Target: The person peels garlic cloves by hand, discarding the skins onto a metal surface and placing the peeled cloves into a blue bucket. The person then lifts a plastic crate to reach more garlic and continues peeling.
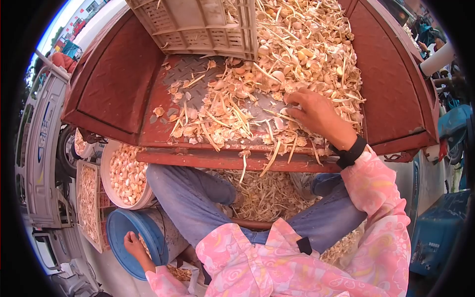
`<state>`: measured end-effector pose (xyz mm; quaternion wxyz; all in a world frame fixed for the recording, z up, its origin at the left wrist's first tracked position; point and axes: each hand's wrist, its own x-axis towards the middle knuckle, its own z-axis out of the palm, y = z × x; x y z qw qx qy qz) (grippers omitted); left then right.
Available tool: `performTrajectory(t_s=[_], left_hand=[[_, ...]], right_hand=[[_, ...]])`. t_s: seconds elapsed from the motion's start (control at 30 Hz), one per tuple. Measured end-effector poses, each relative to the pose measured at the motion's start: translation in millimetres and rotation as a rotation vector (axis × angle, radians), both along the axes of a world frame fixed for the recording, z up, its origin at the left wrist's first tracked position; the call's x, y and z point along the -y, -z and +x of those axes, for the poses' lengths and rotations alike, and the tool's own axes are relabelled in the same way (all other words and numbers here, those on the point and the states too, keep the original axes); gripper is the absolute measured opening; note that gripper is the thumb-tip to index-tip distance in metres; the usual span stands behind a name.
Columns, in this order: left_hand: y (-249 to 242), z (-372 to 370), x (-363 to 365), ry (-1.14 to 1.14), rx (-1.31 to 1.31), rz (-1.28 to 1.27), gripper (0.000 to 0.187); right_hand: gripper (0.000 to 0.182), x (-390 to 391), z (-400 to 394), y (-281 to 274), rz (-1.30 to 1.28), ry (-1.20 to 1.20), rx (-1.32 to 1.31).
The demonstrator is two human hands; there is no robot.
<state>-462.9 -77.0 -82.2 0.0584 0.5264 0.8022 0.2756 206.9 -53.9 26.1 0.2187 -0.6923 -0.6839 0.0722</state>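
Observation:
My right hand (312, 110) reaches over a heap of garlic cloves, peelings and dry stalks (307, 54) in a red metal cargo bed (247, 159). Its thumb and fingers are bent and apart, close to a pale garlic clove (283, 112). I see nothing held between them. Low on the left, my left hand (134, 244) hovers over a blue-rimmed bucket (118, 228). The fingers of that hand are loosely curved and look apart, with nothing visible in them. Some pale pieces show inside the bucket, partly hidden by the hand and wrist.
A pale plastic crate (198, 27) stands tilted on the bed. Left of my knees are a white tub (106, 171) of garlic cloves and a crate (81, 198) of pale pieces. Peelings and stalks (262, 195) cover the ground between my legs. A parked vehicle (47, 148) stands farther left.

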Motion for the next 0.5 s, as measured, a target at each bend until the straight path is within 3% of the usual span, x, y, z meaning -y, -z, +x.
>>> performTrajectory(t_s=[0.07,0.13,0.27,0.33,0.37,0.43,0.5], left_hand=[[-67,80,-26,0.09,0.087,0.173,0.026],[-117,167,-45,0.221,0.392,0.258,0.024],[-151,346,-51,0.875,0.836,0.062,0.024],[-135,411,-57,1.139,0.607,-0.025,0.032],[-123,441,-62,1.217,0.459,0.079,0.034],[-99,480,-69,1.248,0.326,0.021,0.032],[-83,497,-75,1.28,0.369,-0.062,0.028]], right_hand=[[0.014,0,-12,3,-0.029,-0.012,0.06],[0.013,-1,-18,6,-0.04,-0.027,0.089],[0.015,3,-18,12,0.0,-0.051,0.074],[0.017,7,-22,9,0.041,-0.065,0.047],[0.017,9,-26,6,0.065,-0.075,0.025],[0.019,11,-32,4,0.094,-0.096,-0.014],[0.02,9,-24,14,0.103,-0.113,-0.08]])
